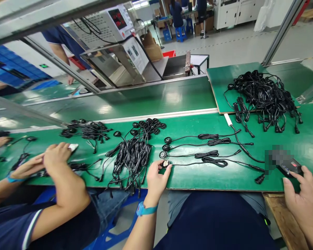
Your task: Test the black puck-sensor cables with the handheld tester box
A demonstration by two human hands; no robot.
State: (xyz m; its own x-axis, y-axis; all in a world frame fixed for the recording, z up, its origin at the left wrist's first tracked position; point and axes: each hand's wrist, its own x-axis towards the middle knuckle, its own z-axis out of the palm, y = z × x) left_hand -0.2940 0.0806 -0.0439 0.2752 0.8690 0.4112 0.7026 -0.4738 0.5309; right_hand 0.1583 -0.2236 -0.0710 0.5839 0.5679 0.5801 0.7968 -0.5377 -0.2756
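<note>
My left hand [158, 178], with a blue band on its wrist, pinches a small round black cable head [166, 163] between thumb and fingers. The face of that head looks pale, and its black cable [214, 161] runs right in a tied bundle. Just beyond it lie three similar heads, among them a black one [168, 140], their cables side by side. My right hand [304, 191] has its fingers stretched out, index fingertip at the near edge of a black box [289, 165] with a red part on top. Part of the box is blurred. A loose plug [260, 178] lies left of it.
A heap of bundled black cables [133, 156] lies to my left; a larger pile [263, 93] rests on a green board [219, 80] at back right. A co-worker's hands [54, 154] work at the left. A metal frame bar [283, 33] rises behind the bench.
</note>
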